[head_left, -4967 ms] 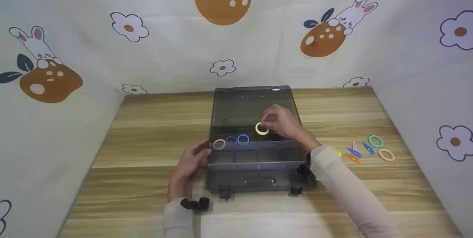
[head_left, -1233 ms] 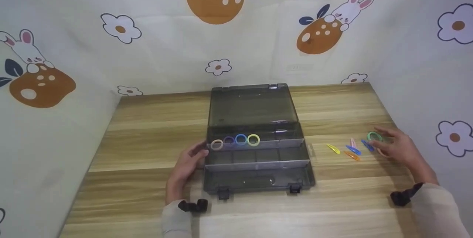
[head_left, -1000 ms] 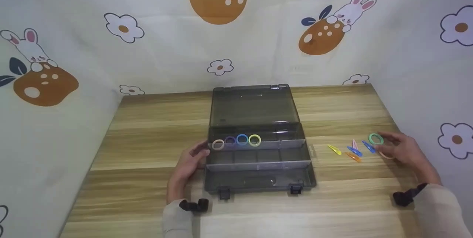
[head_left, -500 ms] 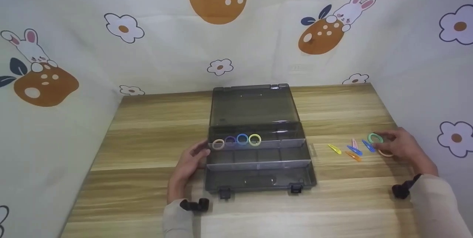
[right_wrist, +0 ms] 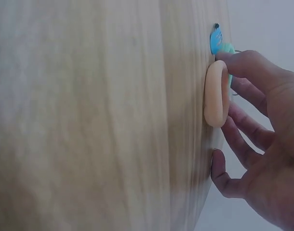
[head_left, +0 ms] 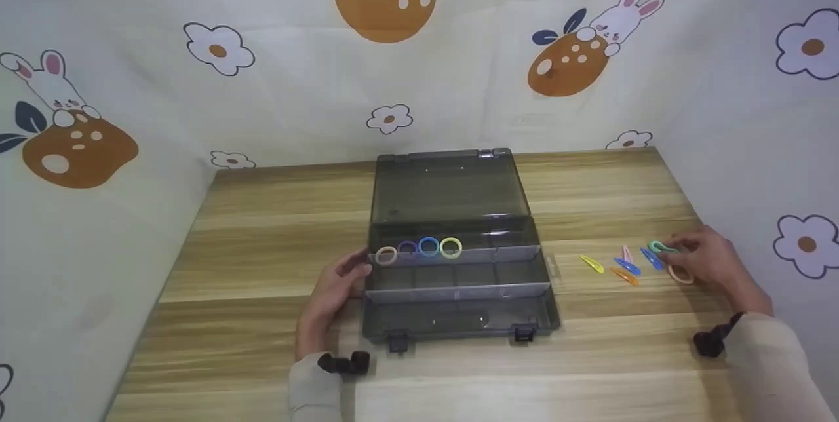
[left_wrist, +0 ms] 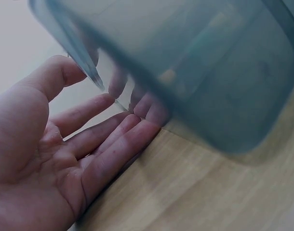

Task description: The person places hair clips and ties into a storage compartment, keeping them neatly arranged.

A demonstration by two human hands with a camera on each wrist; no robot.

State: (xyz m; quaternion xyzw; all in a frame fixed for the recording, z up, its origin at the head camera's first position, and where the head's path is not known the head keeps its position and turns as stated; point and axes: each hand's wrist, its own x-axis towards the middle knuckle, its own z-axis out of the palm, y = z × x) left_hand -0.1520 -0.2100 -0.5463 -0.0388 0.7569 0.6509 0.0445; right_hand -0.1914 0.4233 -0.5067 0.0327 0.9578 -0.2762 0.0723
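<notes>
At the table's right, my right hand [head_left: 711, 265] pinches a green hair tie [head_left: 656, 246] between thumb and fingers, squeezing its loop narrow. A peach hair tie [right_wrist: 214, 98] lies on the wood just below those fingers. On the left, my left hand [head_left: 334, 291] touches the side wall of a smoky plastic organizer box [head_left: 459, 307], its fingers fairly straight in the left wrist view. The box lies with its lid [head_left: 452, 186] folded back. Along its rear row sit peach [head_left: 378, 258], purple [head_left: 401, 249], blue [head_left: 420, 251] and yellow [head_left: 442, 254] hair ties.
Between box and right hand lie several snap hair clips: yellow [head_left: 592, 264], orange [head_left: 624, 276], pink [head_left: 626, 254], blue [head_left: 628, 267] and another blue clip [head_left: 651, 258]. Two latches stick out at the box's front. Patterned cloth [head_left: 459, 81] surrounds the wooden table [head_left: 262, 225].
The yellow hair tie went from my right hand into the rear row. That hand moved right to the green hair tie, which was round and is now squeezed. My left hand stayed at the box.
</notes>
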